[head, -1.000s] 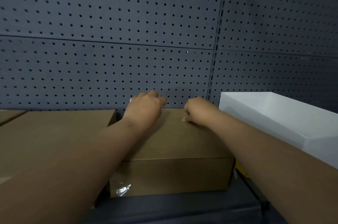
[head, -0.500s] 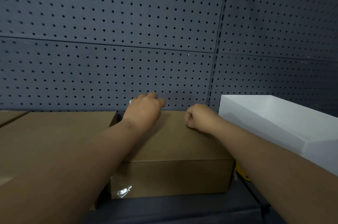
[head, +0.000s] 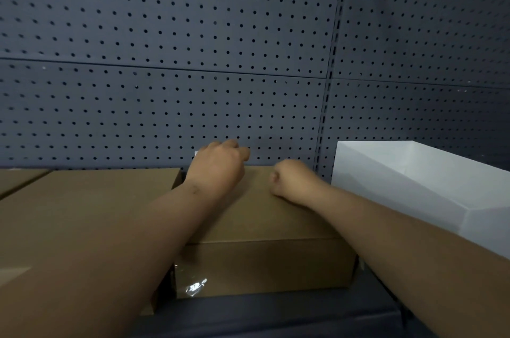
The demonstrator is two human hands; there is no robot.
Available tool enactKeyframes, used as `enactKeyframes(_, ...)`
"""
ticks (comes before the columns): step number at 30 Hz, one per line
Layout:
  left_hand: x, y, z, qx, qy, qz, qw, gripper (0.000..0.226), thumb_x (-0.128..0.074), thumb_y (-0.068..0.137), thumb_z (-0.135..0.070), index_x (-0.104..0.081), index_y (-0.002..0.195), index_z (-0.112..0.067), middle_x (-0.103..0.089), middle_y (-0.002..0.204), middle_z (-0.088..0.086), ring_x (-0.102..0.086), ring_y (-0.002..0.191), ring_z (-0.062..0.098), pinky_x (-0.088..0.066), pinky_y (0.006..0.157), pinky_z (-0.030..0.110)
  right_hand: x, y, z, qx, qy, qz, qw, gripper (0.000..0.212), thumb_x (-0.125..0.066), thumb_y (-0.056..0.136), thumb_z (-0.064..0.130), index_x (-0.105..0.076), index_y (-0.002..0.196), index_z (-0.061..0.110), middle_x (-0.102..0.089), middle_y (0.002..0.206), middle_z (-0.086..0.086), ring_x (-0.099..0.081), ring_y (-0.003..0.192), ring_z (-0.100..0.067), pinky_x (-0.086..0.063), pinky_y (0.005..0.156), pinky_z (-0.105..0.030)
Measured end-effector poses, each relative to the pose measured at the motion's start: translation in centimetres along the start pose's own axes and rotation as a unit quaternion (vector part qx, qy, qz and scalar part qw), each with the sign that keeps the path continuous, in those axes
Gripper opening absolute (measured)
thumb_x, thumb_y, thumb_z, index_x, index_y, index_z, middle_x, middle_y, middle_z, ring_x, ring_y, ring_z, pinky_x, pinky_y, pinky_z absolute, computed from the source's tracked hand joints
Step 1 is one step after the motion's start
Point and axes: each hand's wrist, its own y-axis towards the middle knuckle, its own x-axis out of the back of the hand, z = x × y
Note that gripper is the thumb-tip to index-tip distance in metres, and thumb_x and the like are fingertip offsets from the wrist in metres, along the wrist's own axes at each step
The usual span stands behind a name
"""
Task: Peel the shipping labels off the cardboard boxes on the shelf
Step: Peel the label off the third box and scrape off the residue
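Right hand (head: 292, 177) slid back slightly, now an empty fist on our cardboard box (head: 262, 227); left hand (head: 218, 166) curls over its far edge by a white label corner (head: 196, 153), grip we can't tell.

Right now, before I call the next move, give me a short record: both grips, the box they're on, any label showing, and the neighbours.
middle box: brown, closed, clear tape on its front
left grip: at the middle box's far edge, fingers curled, tips hidden
right grip: fist resting on the box top, nothing seen in it
label: white sliver beside left grip; cannot tell if it is one
neighbours: left box brown, white box on the right
behind: pegboard
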Motion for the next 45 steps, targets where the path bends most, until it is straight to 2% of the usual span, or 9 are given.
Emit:
enactKeyframes(7,0.5,-0.2,0.2,-0.006,0.019,0.004,1.0,0.022,-0.039,0.095,-0.009,-0.058,0.106,-0.013,-0.058,0.102,0.005,-0.046,0.085,0.022,-0.031,0.068,0.028,0.9,2.0,-2.0,-0.089,-0.01,-0.02,0.996,0.034,-0.044,0.09,0.001,-0.038,0.058,0.013,-0.037,0.061,-0.002,-0.035,0.052,-0.015,-0.028,0.045,-0.025)
enactKeyframes(11,0.5,-0.1,0.4,-0.013,0.029,0.007,0.999,0.021,-0.039,0.096,-0.012,-0.057,0.107,-0.015,-0.059,0.105,0.004,-0.053,0.096,0.024,-0.033,0.073,0.029,-0.3,0.7,1.2,0.027,0.034,0.024,0.999,0.021,-0.048,0.09,0.009,-0.047,0.069,0.014,-0.042,0.068,-0.003,-0.044,0.066,-0.018,-0.036,0.061,-0.028)
enactKeyframes(16,0.3,-0.1,0.3,-0.026,0.029,0.025,0.999,0.019,-0.04,0.095,-0.012,-0.056,0.106,-0.014,-0.059,0.105,0.003,-0.053,0.097,0.024,-0.04,0.081,0.031,1.1,2.7,-0.8,-0.11,-0.013,0.016,0.994,0.032,-0.047,0.091,0.005,-0.041,0.06,0.012,-0.037,0.063,-0.002,-0.035,0.052,-0.015,-0.029,0.045,-0.024)
enactKeyframes(21,0.1,0.1,0.3,-0.036,0.03,0.025,0.999,0.02,-0.04,0.095,-0.011,-0.057,0.107,-0.015,-0.058,0.107,0.003,-0.054,0.097,0.025,-0.042,0.084,0.033,0.4,0.7,1.7,0.034,0.068,0.045,0.996,0.02,-0.055,0.091,0.012,-0.069,0.097,0.0,-0.069,0.097,-0.016,-0.065,0.091,-0.029,-0.054,0.081,-0.038)
enactKeyframes(26,0.1,0.0,0.4,-0.04,0.033,0.027,0.998,0.019,-0.041,0.095,-0.01,-0.056,0.106,-0.016,-0.058,0.105,0.002,-0.054,0.095,0.023,-0.04,0.083,0.031,1.1,2.4,-1.2,-0.081,-0.018,0.004,0.997,0.03,-0.045,0.089,0.005,-0.043,0.06,0.011,-0.039,0.062,-0.003,-0.039,0.054,-0.017,-0.031,0.046,-0.026)
enactKeyframes(31,0.3,-0.2,0.5,-0.045,0.038,0.03,0.998,0.02,-0.042,0.094,-0.01,-0.056,0.106,-0.016,-0.059,0.105,0.002,-0.054,0.098,0.023,-0.041,0.087,0.032,0.8,-0.3,2.2,0.073,0.078,0.079,0.991,0.02,-0.054,0.091,0.012,-0.069,0.101,0.004,-0.068,0.099,-0.009,-0.062,0.089,-0.021,-0.051,0.081,-0.032)
enactKeyframes(36,0.9,-0.5,0.7,-0.048,0.054,0.037,0.997,0.021,-0.04,0.093,-0.008,-0.056,0.105,-0.015,-0.058,0.104,0.002,-0.053,0.097,0.024,-0.039,0.084,0.031,1.7,1.1,-1.1,-0.057,0.014,0.036,0.998,0.027,-0.048,0.089,0.008,-0.051,0.063,0.009,-0.049,0.068,-0.01,-0.051,0.067,-0.025,-0.04,0.058,-0.03)
enactKeyframes(41,1.2,-0.9,0.6,-0.041,0.058,0.05,0.996,0.022,-0.042,0.093,-0.009,-0.056,0.109,-0.015,-0.058,0.109,0.004,-0.054,0.102,0.027,-0.04,0.086,0.033,1.8,-2.9,2.2,0.079,0.067,0.109,0.989,0.02,-0.057,0.091,0.016,-0.07,0.106,0.014,-0.063,0.085,0.01,-0.059,0.077,-0.006,-0.045,0.062,-0.017)
enactKeyframes(45,1.6,-1.3,0.4,-0.051,0.072,0.052,0.995,0.021,-0.041,0.093,-0.008,-0.055,0.108,-0.014,-0.058,0.107,0.004,-0.053,0.099,0.026,-0.04,0.086,0.033,2.4,-1.5,-0.5,-0.041,0.004,0.06,0.997,0.02,-0.05,0.09,0.009,-0.068,0.095,0.001,-0.068,0.098,-0.015,-0.065,0.09,-0.027,-0.052,0.079,-0.036)
